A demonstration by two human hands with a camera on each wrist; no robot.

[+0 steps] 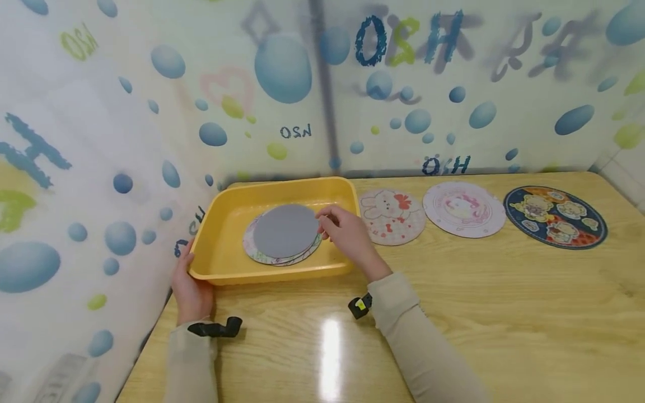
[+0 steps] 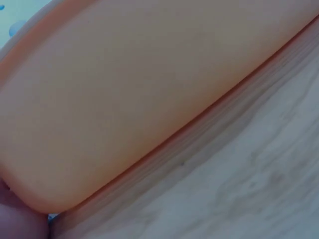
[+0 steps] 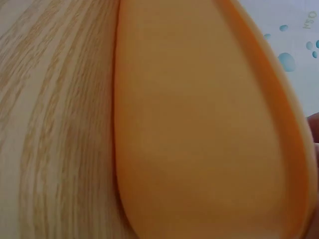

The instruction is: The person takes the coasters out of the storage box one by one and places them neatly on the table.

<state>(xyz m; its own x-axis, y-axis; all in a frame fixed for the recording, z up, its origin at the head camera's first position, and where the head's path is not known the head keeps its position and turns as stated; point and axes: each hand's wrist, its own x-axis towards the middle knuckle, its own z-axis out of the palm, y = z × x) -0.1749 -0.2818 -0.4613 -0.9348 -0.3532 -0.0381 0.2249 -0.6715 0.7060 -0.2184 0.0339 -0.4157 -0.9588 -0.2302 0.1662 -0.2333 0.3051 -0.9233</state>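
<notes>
A yellow plastic tray (image 1: 214,235) sits at the left of the table. My left hand (image 1: 192,288) grips its left side near the front corner; in the left wrist view the tray's outer wall (image 2: 139,99) fills most of the picture. Inside lies a small stack of round mats, the upper one a plain grey round mat (image 1: 289,232). Patterned edges of other round mats (image 1: 250,246) show beneath it. Reaching over the tray's right end, my right hand (image 1: 345,229) pinches the grey mat's right edge with curled fingers. In the right wrist view the tray wall (image 3: 199,124) hides the mats.
Right of the tray, in a row along the back, lie a rabbit-patterned round mat (image 1: 393,218), a pink and white round mat (image 1: 463,210) and a dark blue round mat (image 1: 556,217). A patterned curtain (image 1: 363,129) hangs behind and left of the wooden table (image 1: 478,313).
</notes>
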